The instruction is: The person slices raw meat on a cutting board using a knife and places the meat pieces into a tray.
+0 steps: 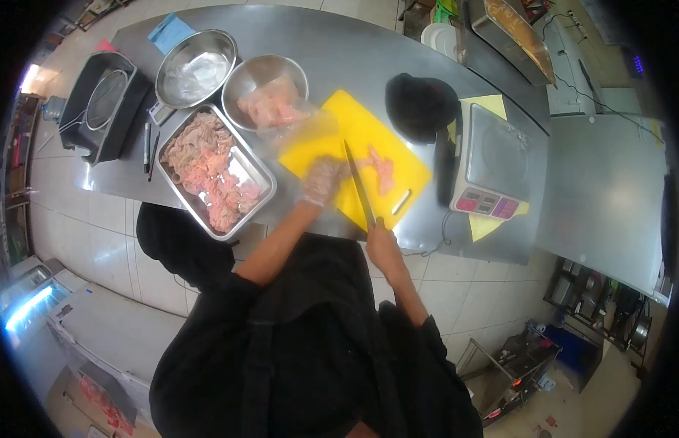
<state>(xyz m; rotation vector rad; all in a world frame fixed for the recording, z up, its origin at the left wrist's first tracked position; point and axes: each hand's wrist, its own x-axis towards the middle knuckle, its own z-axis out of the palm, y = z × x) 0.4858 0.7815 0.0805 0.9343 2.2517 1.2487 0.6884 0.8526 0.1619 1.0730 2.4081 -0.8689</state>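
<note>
My right hand (383, 247) is closed round the handle of a long knife (363, 188), whose blade points away from me over the yellow cutting board (399, 162). Pale pink raw meat (384, 174) lies on the board, just right of the blade. My left hand (325, 180), in a clear glove, is over the board's left part, close to the blade's left side. Motion smears its fingers, so whether they grip anything cannot be made out. Beyond it, a clear plastic bag with pink meat (275, 102) rests in a steel bowl (299, 67) and hangs over onto the board.
Left of the board stands a steel tray (265, 191) of cut meat. Another steel bowl (166, 80) holds clear plastic. A dark bin (128, 117) with a strainer is at far left. Right of the board are a black cap (421, 107) and a scale (496, 157).
</note>
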